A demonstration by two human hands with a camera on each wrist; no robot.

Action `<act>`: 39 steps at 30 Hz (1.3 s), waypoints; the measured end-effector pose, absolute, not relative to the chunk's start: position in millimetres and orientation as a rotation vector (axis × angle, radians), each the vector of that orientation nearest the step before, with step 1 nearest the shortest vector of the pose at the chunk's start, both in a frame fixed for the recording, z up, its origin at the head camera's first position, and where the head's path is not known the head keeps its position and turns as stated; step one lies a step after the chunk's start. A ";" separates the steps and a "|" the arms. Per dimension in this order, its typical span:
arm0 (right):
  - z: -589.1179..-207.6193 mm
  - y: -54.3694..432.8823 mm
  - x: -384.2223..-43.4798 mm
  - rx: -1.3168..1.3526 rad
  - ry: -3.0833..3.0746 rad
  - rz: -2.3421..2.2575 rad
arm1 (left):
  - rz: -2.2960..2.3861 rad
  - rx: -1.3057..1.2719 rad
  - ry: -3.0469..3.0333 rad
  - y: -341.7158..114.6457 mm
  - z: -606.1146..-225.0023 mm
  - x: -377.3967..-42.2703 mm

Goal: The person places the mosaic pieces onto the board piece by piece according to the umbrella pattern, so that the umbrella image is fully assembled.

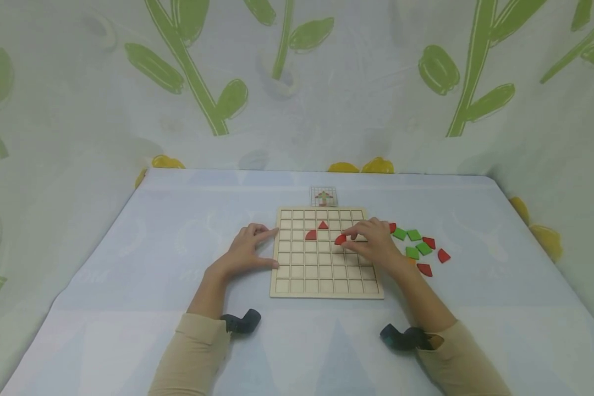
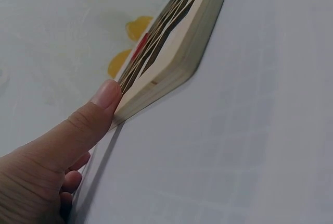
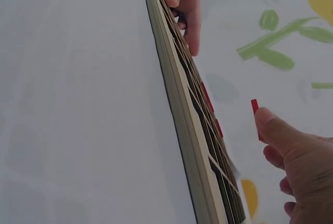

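Observation:
A wooden grid board (image 1: pixel 312 272) lies on the table with a red quarter-circle piece (image 1: pixel 311 235) and a small red triangle (image 1: pixel 323 225) in its cells. My left hand (image 1: pixel 245 250) rests at the board's left edge, thumb and forefinger spread and touching its side. The left wrist view shows the thumb (image 2: pixel 86 125) against the rim near a corner. Over the right half of the board, my right hand (image 1: pixel 376 242) pinches another red quarter-circle piece (image 1: pixel 340 240) between thumb and forefinger. Seen edge-on in the right wrist view, that red piece (image 3: pixel 256 120) is held above the board's surface.
Behind the board lies a small pattern card (image 1: pixel 323 196) with a gridded picture. To the right are loose green squares (image 1: pixel 412 253), several red quarter-circles (image 1: pixel 443 255) and a partly hidden orange piece (image 1: pixel 412 261). A leaf-printed cloth wall (image 1: pixel 366 110) rises behind the table.

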State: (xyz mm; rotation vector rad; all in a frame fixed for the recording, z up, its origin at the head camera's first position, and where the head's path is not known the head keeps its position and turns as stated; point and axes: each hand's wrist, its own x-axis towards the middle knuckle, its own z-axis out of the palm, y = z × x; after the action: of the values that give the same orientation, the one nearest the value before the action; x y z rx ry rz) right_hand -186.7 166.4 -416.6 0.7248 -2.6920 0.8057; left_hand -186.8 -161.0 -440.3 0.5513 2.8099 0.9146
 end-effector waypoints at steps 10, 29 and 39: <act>-415.2 144.7 -188.8 0.814 -2.650 0.828 | 0.910 0.516 2.803 -160.7 -439.2 -186.6; -417.5 105.1 -192.6 0.946 -2.563 0.833 | 0.932 0.543 2.799 -160.7 -437.1 -184.4; -420.9 89.2 -197.0 0.924 -2.705 0.779 | 0.935 0.548 2.802 -161.2 -437.7 -184.6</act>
State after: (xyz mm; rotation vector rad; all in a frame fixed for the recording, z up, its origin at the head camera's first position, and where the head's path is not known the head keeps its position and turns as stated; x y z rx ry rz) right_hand -197.0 89.2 -420.9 0.9238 -2.7050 0.7791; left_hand -184.6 -161.2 -437.7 0.5480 2.8025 0.9349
